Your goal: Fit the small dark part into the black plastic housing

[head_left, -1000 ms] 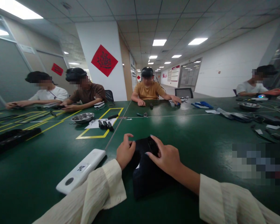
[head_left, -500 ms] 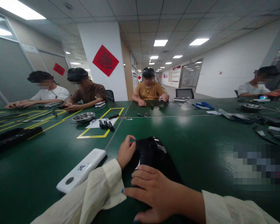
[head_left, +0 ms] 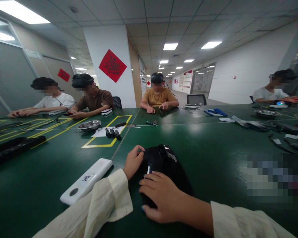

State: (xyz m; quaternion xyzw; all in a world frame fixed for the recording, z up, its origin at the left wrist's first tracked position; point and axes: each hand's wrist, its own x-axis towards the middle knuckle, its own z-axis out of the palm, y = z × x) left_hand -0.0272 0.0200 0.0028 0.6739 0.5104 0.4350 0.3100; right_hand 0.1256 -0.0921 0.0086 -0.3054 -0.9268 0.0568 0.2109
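Observation:
A black bag-like item (head_left: 172, 170) with a strap and buckle at its far end lies in front of me on the green table. My left hand (head_left: 134, 162) is at its far left edge, with fingers curled against the black material. Across the near end my right hand (head_left: 161, 196) is closed over the bag, thumb toward me and fingers over the left side; some black material shows between thumb and fingers. A small white strip (head_left: 148, 170) shows just beyond the right fingertips. What lies under both palms is hidden.
Left of my forearm lies a white power bank (head_left: 86, 181) marked 26. Farther off are a metal bowl (head_left: 89, 125), several black clips (head_left: 113, 133) on white paper and a long black tray (head_left: 17, 145). Cables and bags (head_left: 253, 124) lie at right. Several people sit around the table.
My right hand has gone from spread fingers to a closer hold on the bag's near end, which has drawn in and bulged. My left hand has barely moved.

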